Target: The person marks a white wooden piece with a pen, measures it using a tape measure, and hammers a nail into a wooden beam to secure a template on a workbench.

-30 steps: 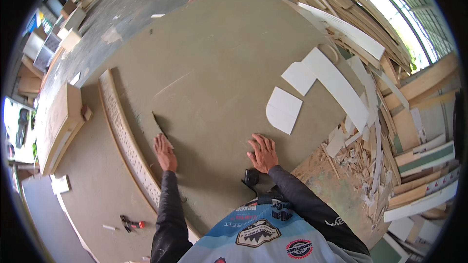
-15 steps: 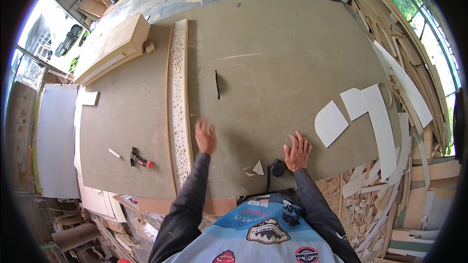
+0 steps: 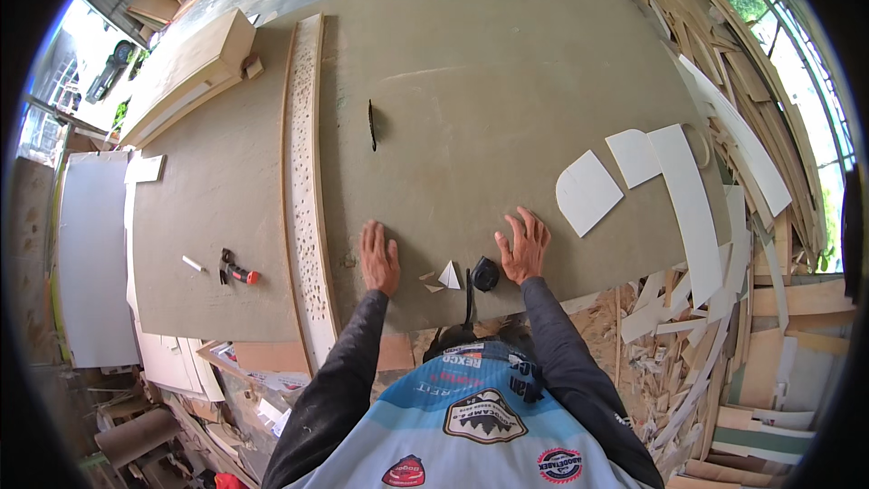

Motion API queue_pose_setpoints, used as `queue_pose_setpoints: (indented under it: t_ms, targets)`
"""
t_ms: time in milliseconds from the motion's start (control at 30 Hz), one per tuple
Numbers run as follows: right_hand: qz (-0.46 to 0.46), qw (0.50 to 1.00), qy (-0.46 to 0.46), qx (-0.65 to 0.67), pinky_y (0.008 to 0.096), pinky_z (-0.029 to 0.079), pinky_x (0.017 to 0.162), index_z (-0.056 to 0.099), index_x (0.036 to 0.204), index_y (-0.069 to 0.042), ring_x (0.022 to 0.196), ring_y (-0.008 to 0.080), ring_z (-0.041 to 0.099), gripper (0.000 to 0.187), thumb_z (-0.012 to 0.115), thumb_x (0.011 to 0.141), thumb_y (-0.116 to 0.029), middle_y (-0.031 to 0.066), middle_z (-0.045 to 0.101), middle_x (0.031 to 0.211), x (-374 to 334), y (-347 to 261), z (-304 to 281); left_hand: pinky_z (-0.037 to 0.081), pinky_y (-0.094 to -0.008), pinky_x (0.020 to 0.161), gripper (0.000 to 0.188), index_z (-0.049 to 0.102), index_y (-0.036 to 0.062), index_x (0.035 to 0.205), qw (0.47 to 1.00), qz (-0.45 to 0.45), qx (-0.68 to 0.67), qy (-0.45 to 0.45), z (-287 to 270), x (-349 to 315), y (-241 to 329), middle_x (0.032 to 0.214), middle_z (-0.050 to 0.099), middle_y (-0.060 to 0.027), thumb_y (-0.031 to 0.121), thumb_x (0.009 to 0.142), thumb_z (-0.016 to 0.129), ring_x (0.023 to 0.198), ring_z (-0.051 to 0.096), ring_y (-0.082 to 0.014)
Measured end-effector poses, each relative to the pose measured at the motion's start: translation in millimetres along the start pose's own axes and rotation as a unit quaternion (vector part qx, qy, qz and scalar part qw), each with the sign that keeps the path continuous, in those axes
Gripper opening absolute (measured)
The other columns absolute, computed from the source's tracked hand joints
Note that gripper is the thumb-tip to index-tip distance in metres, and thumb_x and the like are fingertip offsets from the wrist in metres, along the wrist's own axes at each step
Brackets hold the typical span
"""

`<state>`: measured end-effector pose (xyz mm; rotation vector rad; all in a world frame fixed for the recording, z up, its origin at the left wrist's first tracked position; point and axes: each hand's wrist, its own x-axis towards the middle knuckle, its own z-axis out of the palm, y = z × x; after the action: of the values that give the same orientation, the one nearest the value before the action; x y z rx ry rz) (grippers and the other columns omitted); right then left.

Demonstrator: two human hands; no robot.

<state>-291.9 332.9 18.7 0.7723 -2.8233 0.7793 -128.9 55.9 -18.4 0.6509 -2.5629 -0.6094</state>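
My left hand [image 3: 380,259] lies flat on the large grey-brown board [image 3: 453,172], a little right of a long pale strip [image 3: 304,145] dotted with holes or spots. Fingers spread, my right hand [image 3: 523,246] rests on the same board. Just left of it is a black tape measure [image 3: 484,274] with a strap. Small white and tan offcuts [image 3: 449,275] lie between my hands. Farther off on the board is a thin dark curved piece [image 3: 372,125]. Neither hand holds anything.
At left are a utility knife with an orange-red end [image 3: 240,270], a short white stick [image 3: 193,263] and a wooden box [image 3: 195,72]. White cut panels [image 3: 590,192] and a long white strip [image 3: 690,213] lie at right. Scrap wood [image 3: 647,303] is heaped beyond the board's edge.
My left hand has come down from a blurred motion and now lies flat on the board. My right hand stays beside the tape measure. The whole view has shifted slightly.
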Motion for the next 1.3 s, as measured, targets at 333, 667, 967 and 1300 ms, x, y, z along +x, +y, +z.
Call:
queue_pose_setpoints:
  t_ms: [333,667,967,1300]
  targets:
    - [-0.27,0.946,-0.179,0.016,0.0529,0.02,0.122,0.046,0.145,0.0,0.149,0.0438,0.02,0.057,0.052,0.096,-0.03,0.0286,0.025,0.157,-64,-108,34,0.027,-0.0473,0.116,0.042,0.054,0.0011,0.138,0.983,-0.111,-0.129,0.067,-12,-94,74,0.146,0.048,-0.0212,0.024,0.103,0.045,0.141,0.037,-0.0394]
    - [-0.47,0.849,-0.205,0.131,0.049,0.03,0.12,0.045,0.143,0.007,0.146,0.0401,0.033,0.059,0.058,0.088,-0.013,0.0261,0.04,0.151,-108,-37,37,0.011,-0.0436,0.124,0.057,0.046,-0.0009,0.146,0.953,-0.113,-0.281,-0.009,8,-142,138,0.155,0.042,-0.0192,0.038,0.106,0.033,0.151,0.026,-0.0318]
    - [-0.543,0.807,-0.187,0.14,0.0368,0.045,0.109,0.065,0.119,0.006,0.129,0.0295,0.053,0.039,0.059,0.083,-0.01,0.0139,0.059,0.134,-126,40,-9,0.035,-0.0378,0.113,0.042,0.058,-0.0017,0.136,0.887,-0.25,-0.373,0.106,12,-197,216,0.138,0.06,-0.0162,0.021,0.103,0.044,0.131,0.052,-0.0259]
    - [-0.187,0.966,-0.043,0.174,0.0419,0.048,0.103,0.067,0.113,0.002,0.124,0.0338,0.055,0.034,0.059,0.08,0.005,0.0157,0.06,0.133,-103,169,-87,0.044,-0.0351,0.099,0.04,0.06,-0.0009,0.131,0.838,-0.357,-0.321,0.259,11,-262,158,0.126,0.064,-0.0122,0.025,0.104,0.045,0.115,0.057,-0.0201]
